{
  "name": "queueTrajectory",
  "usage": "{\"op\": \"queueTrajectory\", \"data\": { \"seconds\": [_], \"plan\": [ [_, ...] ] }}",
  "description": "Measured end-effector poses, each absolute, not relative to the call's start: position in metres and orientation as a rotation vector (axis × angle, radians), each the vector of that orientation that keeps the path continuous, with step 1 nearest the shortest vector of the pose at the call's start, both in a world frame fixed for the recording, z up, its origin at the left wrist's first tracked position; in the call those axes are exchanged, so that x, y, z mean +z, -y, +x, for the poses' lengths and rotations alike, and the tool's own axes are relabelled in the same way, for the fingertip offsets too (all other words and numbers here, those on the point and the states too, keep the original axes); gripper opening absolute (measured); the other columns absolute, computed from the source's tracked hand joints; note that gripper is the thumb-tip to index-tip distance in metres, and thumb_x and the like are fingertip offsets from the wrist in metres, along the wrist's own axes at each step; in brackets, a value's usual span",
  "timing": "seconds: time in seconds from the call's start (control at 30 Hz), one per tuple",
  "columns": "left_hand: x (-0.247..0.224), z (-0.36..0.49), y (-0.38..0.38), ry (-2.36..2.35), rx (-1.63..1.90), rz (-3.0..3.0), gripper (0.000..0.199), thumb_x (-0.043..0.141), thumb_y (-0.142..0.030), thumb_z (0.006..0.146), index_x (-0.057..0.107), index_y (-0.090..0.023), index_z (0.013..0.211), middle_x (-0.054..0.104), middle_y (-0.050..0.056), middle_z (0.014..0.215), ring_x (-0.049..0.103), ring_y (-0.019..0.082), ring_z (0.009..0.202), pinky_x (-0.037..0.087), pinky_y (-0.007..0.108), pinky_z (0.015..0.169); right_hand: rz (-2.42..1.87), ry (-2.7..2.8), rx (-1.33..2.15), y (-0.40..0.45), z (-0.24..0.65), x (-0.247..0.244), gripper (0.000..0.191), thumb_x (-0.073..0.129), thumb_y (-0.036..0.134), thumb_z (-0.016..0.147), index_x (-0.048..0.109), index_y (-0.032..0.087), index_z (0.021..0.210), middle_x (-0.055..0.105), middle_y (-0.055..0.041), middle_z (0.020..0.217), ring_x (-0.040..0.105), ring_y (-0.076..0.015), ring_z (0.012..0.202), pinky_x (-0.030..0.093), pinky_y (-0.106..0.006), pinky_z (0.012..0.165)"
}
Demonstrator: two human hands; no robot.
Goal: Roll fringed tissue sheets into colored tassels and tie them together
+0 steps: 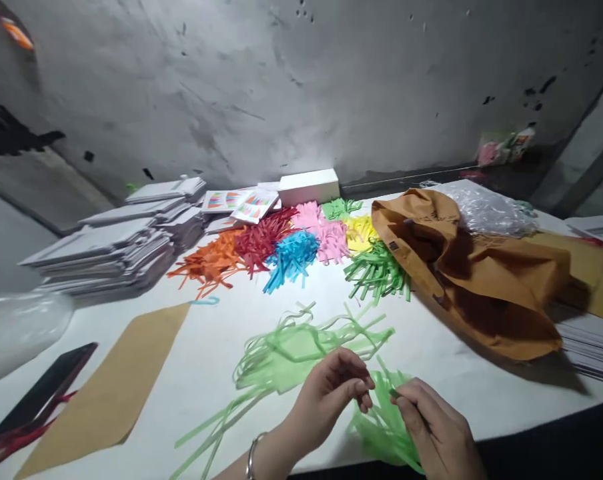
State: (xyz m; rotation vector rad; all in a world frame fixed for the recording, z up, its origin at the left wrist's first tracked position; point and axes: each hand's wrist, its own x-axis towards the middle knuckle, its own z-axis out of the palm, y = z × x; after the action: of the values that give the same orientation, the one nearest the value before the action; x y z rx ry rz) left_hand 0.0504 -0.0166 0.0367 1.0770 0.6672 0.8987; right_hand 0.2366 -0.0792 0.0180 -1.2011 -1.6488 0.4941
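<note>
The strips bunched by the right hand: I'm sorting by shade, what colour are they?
Light green; the strips show best in the head view.

This looks like a small craft workshop, with work done by hand. With twelve o'clock straight ahead of the person, a bare grey wall (281,87), scuffed and pitted, stands at twelve behind a broad white counter (201,353). Piles of cut strips (294,257), sorted by colour, spread from eleven to twelve, and light green strips (294,343) lie loose nearer at eleven. Tall stacks of flat white goods (101,257) rise between ten and eleven; bundled clear plastic (494,207) sits at one. Everything resembles supplies in quantity.
</note>
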Motion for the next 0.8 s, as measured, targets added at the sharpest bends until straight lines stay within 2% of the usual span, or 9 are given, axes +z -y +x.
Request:
{"op": "queueTrajectory", "data": {
  "seconds": [0.1,0.17,0.27,0.4,0.67,0.8],
  "plan": [
    [0.035,0.029,0.035,-0.763,0.980,1.487,0.009,0.059,-0.021,0.097,0.057,-0.019,0.106,0.069,0.004,0.089,0.069,0.011,0.071,0.055,0.023,0.068,-1.116,1.818,0.397,0.079,0.215,0.031,0.019,0.042,0.017,0.102,0.058,0.023,0.092,0.060,-0.0009,0.075,0.061,-0.0152,0.065,0.049,-0.024,0.061],
    [0.037,0.015,0.045,-0.817,0.986,1.782,0.014,0.052,-0.016,0.099,0.055,-0.021,0.112,0.070,0.004,0.092,0.070,0.012,0.074,0.055,0.023,0.070,-1.084,1.889,0.318,0.079,0.203,0.038,0.020,0.042,0.013,0.100,0.056,0.022,0.091,0.058,-0.0009,0.071,0.058,-0.0155,0.061,0.047,-0.025,0.057],
    [0.045,-0.001,0.052,-0.878,0.957,2.101,0.019,0.051,-0.014,0.099,0.053,-0.024,0.115,0.072,0.004,0.093,0.070,0.014,0.077,0.055,0.024,0.072,-1.048,1.974,0.226,0.081,0.191,0.047,0.019,0.043,0.009,0.098,0.056,0.021,0.091,0.059,-0.0019,0.071,0.058,-0.0165,0.061,0.047,-0.027,0.056],
    [0.054,-0.017,0.056,-0.892,0.880,2.353,0.020,0.049,-0.019,0.101,0.050,-0.023,0.120,0.073,0.006,0.097,0.070,0.018,0.083,0.054,0.027,0.074,-1.010,2.099,0.165,0.083,0.185,0.058,0.021,0.042,0.008,0.097,0.057,0.021,0.091,0.059,-0.0018,0.071,0.058,-0.0170,0.061,0.044,-0.029,0.056],
    [0.077,-0.030,0.062,-0.759,0.542,2.610,0.034,0.044,-0.007,0.098,0.048,-0.018,0.130,0.072,0.009,0.099,0.068,0.020,0.085,0.053,0.028,0.077,-0.904,2.441,0.150,0.077,0.190,0.070,0.025,0.038,0.003,0.092,0.051,0.020,0.079,0.053,-0.0007,0.069,0.047,-0.0158,0.058,0.030,-0.030,0.052],
    [0.090,-0.029,0.066,-0.758,0.484,2.660,0.036,0.040,-0.006,0.098,0.051,-0.020,0.129,0.072,0.008,0.094,0.066,0.020,0.081,0.052,0.028,0.076,-0.893,2.539,0.116,0.074,0.190,0.076,0.029,0.036,-0.002,0.087,0.046,0.021,0.073,0.051,0.0008,0.066,0.046,-0.0147,0.056,0.030,-0.030,0.054]
  ]
}}
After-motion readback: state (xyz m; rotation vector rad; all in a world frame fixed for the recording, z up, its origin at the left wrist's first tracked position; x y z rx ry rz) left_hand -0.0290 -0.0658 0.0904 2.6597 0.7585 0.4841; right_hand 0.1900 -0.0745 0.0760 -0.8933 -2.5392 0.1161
